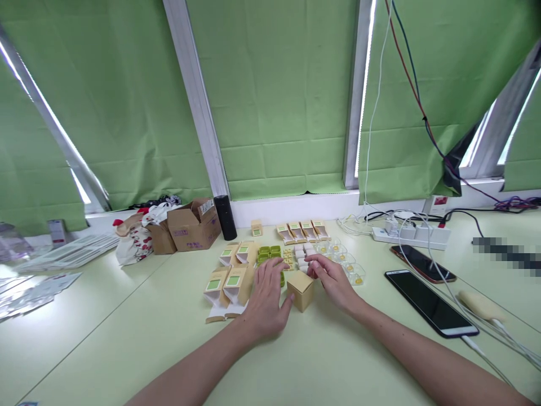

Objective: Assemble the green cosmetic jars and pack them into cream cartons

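Note:
A small closed kraft cardboard box (300,291) stands on the table between my two hands. My left hand (267,299) is open to its left, fingers stretched forward and the thumb tip at the box's left side. My right hand (333,280) is on the other side, its index finger extended and the bent fingers close against the box's right edge; whether they press on it I cannot tell. Beyond my left fingers sit small green containers (269,250), partly hidden. Left of that hand lie several unfolded kraft boxes (237,280) with green labels.
Farther back are small yellow pieces (288,255), white jars (298,248), clear cups (346,260), more opened boxes (303,230) and one closed box (256,228). Phones (431,303), cables and a power strip (412,234) lie right. A black cylinder (225,217) and carton (190,228) stand left.

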A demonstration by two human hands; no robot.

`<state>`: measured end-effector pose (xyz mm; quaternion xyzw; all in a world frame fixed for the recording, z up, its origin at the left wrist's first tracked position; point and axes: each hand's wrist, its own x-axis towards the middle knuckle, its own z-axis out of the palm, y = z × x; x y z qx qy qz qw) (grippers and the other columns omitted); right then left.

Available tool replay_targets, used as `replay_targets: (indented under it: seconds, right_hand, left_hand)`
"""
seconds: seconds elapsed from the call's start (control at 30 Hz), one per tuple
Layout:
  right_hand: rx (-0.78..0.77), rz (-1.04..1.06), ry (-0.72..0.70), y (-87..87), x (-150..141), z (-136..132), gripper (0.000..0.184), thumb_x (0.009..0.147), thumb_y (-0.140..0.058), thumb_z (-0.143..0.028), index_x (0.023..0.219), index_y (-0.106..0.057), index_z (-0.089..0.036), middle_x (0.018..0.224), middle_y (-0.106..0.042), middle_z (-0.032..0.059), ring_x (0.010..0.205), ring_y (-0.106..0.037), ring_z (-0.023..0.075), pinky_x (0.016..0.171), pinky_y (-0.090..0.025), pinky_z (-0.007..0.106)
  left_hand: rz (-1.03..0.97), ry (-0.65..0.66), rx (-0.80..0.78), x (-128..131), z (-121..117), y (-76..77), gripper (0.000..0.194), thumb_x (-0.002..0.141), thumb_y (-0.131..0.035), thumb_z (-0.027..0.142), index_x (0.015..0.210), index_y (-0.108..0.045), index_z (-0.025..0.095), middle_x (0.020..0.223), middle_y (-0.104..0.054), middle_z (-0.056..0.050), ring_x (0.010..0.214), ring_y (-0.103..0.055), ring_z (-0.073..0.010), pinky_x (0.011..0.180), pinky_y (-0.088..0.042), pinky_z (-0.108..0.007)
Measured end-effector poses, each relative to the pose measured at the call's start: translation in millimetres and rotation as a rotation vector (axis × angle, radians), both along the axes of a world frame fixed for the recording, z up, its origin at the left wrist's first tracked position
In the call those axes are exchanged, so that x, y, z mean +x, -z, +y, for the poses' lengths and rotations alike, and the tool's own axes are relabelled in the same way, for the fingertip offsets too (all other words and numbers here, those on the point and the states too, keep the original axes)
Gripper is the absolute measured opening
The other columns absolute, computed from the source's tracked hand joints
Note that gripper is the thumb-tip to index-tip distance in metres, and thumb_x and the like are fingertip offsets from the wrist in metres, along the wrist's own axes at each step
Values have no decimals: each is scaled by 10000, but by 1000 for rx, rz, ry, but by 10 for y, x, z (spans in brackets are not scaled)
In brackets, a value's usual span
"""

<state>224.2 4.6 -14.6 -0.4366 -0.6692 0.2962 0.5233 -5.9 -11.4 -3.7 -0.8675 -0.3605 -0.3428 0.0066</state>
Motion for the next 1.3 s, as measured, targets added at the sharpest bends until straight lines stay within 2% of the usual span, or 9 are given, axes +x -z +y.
replay_targets:
  seconds: [0.1, 0.17, 0.33, 0.6, 0.8, 1.07, 1.3]
  right_hand:
    - [-65, 76, -102, 1, -26, -14, 551, 1014, -438, -669, 1271, -648, -228, 1130, -755, 108, 891, -680, 232, 608, -473, 292]
    - [-103, 106, -152, 15, -41, -17, 593, 1019, -410, -685, 1329, -622, -227, 1192, -751, 127, 922, -687, 242, 588, -462, 291]
    - [-94, 112, -149, 51, -46, 0, 603, 1018, -411, -696, 1308, -638, -219, 1107, -776, 126, 966, -704, 257, 640, -487, 305]
    - [-28, 78, 17, 18, 16, 19, 557, 1026, -410, -666, 1169, -697, -211, 909, -764, 81, 837, -689, 231, 681, -510, 312]
    - [11, 10, 91, -11, 21, 0, 552, 1031, -390, -651, 1088, -719, -212, 782, -737, 54, 725, -659, 226, 719, -510, 342]
    - [-6, 26, 48, -12, 0, -26, 543, 1031, -384, -652, 1057, -698, -210, 628, -675, 13, 604, -620, 206, 657, -502, 332]
    - [-3, 47, 94, -27, 5, -31, 551, 1017, -404, -677, 1012, -703, -214, 619, -673, 18, 582, -615, 209, 621, -498, 331]
  left_hand:
    - [11, 28, -7, 35, -43, 6, 653, 876, -690, 292, 1437, -362, 237, 1528, -419, -191, 1458, -363, -392, 1176, -338, -648]
    - [21, 19, -8, 58, -60, 21, 688, 858, -722, 312, 1439, -360, 235, 1536, -408, -195, 1462, -354, -398, 1171, -344, -651]
    - [40, -24, -13, 65, -45, 56, 676, 876, -704, 317, 1445, -354, 217, 1525, -412, -201, 1456, -354, -403, 1164, -349, -663]
    - [12, -44, -12, 26, -36, 22, 597, 892, -616, 222, 1440, -379, 228, 1495, -453, -175, 1443, -385, -362, 1185, -341, -634]
    - [10, -91, -9, 23, -4, 40, 579, 887, -593, 188, 1431, -396, 209, 1486, -468, -177, 1426, -390, -371, 1177, -341, -638]
    - [-29, -149, 18, 40, 23, 38, 483, 908, -590, 215, 1373, -459, 215, 1364, -549, -156, 1313, -480, -358, 1121, -394, -609]
    - [-11, -126, -113, 26, 4, -27, 643, 750, -610, 102, 1365, -479, 233, 1393, -548, -140, 1348, -453, -356, 1144, -369, -598]
